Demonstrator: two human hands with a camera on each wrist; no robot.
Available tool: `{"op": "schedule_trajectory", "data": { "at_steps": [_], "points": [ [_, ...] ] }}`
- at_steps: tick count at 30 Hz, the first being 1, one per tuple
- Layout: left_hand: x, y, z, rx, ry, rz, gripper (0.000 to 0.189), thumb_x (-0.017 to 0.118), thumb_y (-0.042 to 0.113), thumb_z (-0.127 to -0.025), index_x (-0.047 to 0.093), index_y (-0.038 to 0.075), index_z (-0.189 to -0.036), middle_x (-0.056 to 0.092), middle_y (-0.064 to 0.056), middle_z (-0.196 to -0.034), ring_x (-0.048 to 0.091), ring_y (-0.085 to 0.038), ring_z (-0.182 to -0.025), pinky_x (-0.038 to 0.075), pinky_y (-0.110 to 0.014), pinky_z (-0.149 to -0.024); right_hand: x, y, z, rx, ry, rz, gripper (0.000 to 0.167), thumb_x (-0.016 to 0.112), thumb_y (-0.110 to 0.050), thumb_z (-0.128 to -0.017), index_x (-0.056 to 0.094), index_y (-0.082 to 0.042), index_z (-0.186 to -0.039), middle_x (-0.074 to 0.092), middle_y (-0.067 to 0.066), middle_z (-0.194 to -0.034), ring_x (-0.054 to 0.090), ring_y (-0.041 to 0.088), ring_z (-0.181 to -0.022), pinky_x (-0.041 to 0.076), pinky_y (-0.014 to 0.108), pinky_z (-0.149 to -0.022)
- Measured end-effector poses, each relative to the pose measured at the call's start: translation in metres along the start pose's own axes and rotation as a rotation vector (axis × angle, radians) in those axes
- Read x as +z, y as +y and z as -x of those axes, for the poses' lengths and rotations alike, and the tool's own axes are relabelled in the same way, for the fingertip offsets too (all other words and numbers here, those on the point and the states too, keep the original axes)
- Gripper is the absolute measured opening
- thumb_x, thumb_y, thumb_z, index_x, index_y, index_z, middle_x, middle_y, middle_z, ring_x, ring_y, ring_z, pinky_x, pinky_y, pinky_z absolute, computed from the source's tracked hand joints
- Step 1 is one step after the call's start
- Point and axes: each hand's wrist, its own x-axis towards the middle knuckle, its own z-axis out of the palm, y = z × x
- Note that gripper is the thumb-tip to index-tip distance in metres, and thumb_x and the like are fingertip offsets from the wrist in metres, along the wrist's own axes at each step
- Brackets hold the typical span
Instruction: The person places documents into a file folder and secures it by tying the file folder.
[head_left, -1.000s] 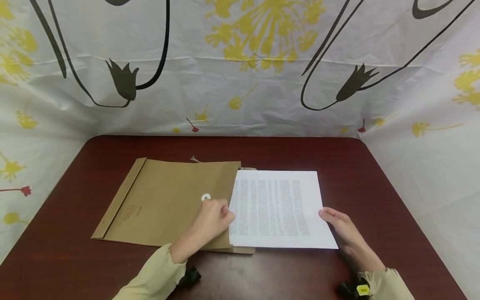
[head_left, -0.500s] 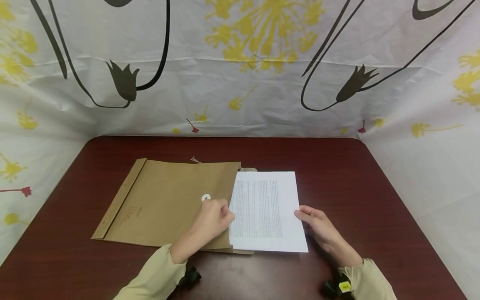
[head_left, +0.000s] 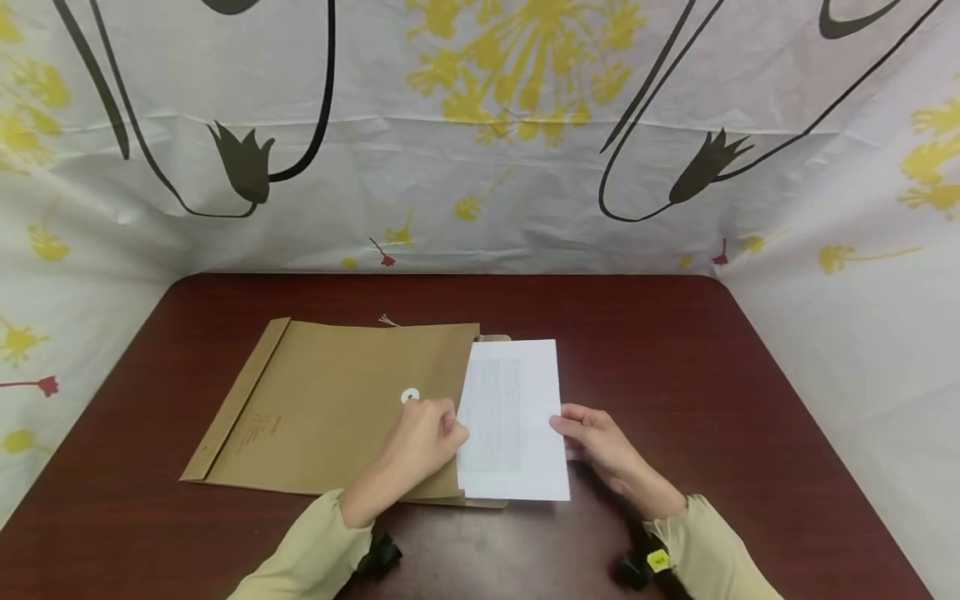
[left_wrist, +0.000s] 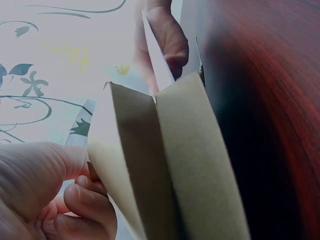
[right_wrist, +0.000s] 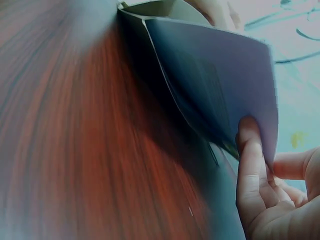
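A brown kraft document envelope lies on the table, its mouth toward the right. My left hand pinches the upper edge of that mouth; in the left wrist view the thumb and curled fingers grip the lifted edge and the opening gapes. A sheet of printed white paper sits partly inside the envelope, its right part sticking out. With thumb above and fingers beneath, my right hand pinches the paper's right edge. From the right wrist view, the paper's underside shows, raised off the table. The paper's left part is hidden in the envelope.
The dark red wooden table spreads around the envelope. A white patterned cloth hangs behind and at both sides. White string ends show at the envelope's far edge, and a white round button sits near the left hand.
My right hand has moved left with the paper, and less of the sheet shows outside the envelope. My left hand keeps its hold on the envelope's edge.
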Motion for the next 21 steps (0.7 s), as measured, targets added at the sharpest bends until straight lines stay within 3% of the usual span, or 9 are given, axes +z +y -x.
{"op": "schedule_trajectory", "data": {
  "at_steps": [5, 16, 21],
  "points": [
    [0.000, -0.002, 0.000, 0.009, -0.003, -0.008, 0.030, 0.055, 0.000, -0.066, 0.032, 0.014, -0.054, 0.020, 0.012, -0.049, 0.020, -0.003, -0.046, 0.017, -0.017, -0.043, 0.016, -0.001, -0.008, -0.004, -0.042, -0.030, 0.024, 0.061, -0.014, -0.090, 0.059, 0.005, -0.103, 0.066, 0.001, -0.079, 0.061, 0.010, -0.066, 0.053, 0.025, -0.061],
    [0.002, -0.001, 0.000, -0.008, -0.015, 0.019, 0.029, 0.056, -0.001, -0.066, 0.034, 0.014, -0.053, 0.021, 0.012, -0.048, 0.020, -0.002, -0.045, 0.018, -0.017, -0.042, 0.035, -0.001, -0.013, -0.025, -0.003, -0.074, 0.019, 0.057, -0.007, -0.091, 0.058, 0.008, -0.102, 0.066, -0.001, -0.077, 0.061, 0.008, -0.065, 0.052, 0.023, -0.060],
    [0.003, -0.001, 0.000, 0.000, -0.009, 0.022, 0.027, 0.057, 0.000, -0.066, 0.038, 0.013, -0.053, 0.024, 0.013, -0.047, 0.023, -0.002, -0.044, 0.020, -0.017, -0.041, 0.052, -0.002, -0.018, -0.031, -0.042, -0.081, 0.013, 0.057, -0.006, -0.090, 0.058, 0.006, -0.096, 0.064, 0.000, -0.075, 0.062, 0.008, -0.064, 0.053, 0.023, -0.060]
  ]
}}
